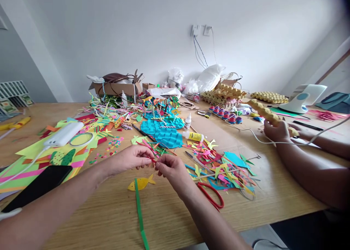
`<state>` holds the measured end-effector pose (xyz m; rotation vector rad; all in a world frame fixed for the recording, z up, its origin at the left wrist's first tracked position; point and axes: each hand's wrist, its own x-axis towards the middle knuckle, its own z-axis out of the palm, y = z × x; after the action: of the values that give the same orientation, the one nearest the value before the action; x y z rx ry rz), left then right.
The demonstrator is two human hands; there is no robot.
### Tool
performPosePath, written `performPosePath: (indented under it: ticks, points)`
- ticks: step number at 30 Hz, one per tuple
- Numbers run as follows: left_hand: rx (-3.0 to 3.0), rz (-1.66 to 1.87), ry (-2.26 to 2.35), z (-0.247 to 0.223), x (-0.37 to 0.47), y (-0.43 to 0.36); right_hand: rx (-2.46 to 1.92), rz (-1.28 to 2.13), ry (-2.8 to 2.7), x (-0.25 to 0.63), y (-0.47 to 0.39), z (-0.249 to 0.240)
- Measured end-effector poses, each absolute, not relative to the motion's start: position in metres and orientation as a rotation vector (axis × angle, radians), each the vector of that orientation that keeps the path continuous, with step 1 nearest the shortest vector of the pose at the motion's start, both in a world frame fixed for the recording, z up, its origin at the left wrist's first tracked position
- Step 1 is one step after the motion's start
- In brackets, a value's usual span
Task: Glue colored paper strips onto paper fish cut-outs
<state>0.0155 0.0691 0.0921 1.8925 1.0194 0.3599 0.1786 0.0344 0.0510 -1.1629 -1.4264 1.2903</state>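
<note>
The wooden worktop [109, 215] is spreading before me. Toward its front edge, my right hand [172, 166] and left hand [139, 156] are facing each other, each pinching thumb tight to forefinger. Red-handled scissors [219, 194] are lying to the right. A green paper strip [139, 210] is crossing a yellow paper fish [142, 184] and running toward that edge; the fish is lying between edge and hands. A red strip [153, 161] is sitting in both pinches.

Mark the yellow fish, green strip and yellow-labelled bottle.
Yellow fish [142, 183], head view: mid-body.
Green strip [139, 213], head view: middle of its length.
Yellow-labelled bottle [195, 137], head view: its label.
</note>
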Motion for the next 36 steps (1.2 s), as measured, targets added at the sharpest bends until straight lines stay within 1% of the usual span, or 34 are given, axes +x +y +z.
performPosePath:
  ticks: [6,8,10,12,14,16,18,20,27,36]
  points:
    - [1.714,0.569,1.025,0.08,0.022,0.059,-1.107,1.342,-1.37,0.174,0.026,0.051]
    - [1.715,0.548,1.042,0.081,0.02,0.06,-1.097,1.335,-1.416,0.177,0.023,0.051]
    - [1.694,0.49,1.054,0.085,0.016,0.059,-1.115,1.259,-1.489,0.182,0.02,0.049]
    - [1.637,0.442,1.043,0.09,0.012,0.057,-1.156,1.032,-1.596,0.187,0.018,0.047]
    - [1.587,0.424,0.999,0.093,0.012,0.055,-1.137,0.683,-1.746,0.191,0.016,0.045]
    - [1.574,0.422,0.957,0.094,0.014,0.053,-1.03,0.358,-1.918,0.192,0.015,0.045]
    - [1.59,0.412,0.943,0.094,0.017,0.052,-0.911,0.171,-2.056,0.191,0.013,0.046]
    - [1.603,0.397,0.96,0.093,0.019,0.052,-0.865,0.073,-2.122,0.19,0.012,0.047]
    - [1.627,0.397,1.02,0.088,0.017,0.055,-0.908,-0.066,-2.156,0.189,0.008,0.046]
    - [1.645,0.335,1.09,0.08,0.004,0.054,-0.988,-0.079,-2.145,0.177,-0.002,0.03]
